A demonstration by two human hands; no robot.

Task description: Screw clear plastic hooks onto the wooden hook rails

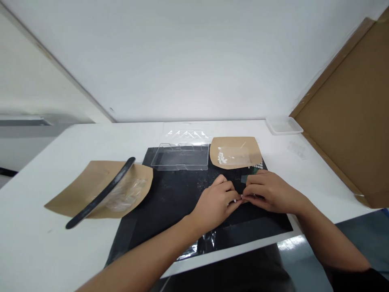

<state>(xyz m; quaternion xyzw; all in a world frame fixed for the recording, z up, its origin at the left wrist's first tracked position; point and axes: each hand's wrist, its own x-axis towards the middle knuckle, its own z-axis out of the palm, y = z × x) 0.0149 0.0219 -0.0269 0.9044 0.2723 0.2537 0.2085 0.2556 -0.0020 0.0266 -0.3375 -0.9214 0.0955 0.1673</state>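
White table [33,231] bears a black mat [170,198]. Left hand [212,205] and right hand [270,192], near the mat's right edge, pinch a white bit [242,196] where their fingertips meet, equally near both; long axis indiscernible.

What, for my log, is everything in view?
Wall: one, white, behind
Table: one, white, centre
Mat: one, black, on table
Left paper: one, brown, left
Crinkled plastic: uncountable, clear, on left paper
Curved strip: one, black, across left paper
Tray: one, clear, mat's back edge
Rear plastic: one, clear, behind tray
Right paper: one, brown, beside tray
Small pieces: several, white, on right paper
Dots: many, white, by right paper
Tub: one, translucent, back right
Plastic bits: uncountable, clear, near tub
Cardboard panel: one, brown, right
Left hand, right hand: one each, bare, over mat
Sleeve: one, black, lower right
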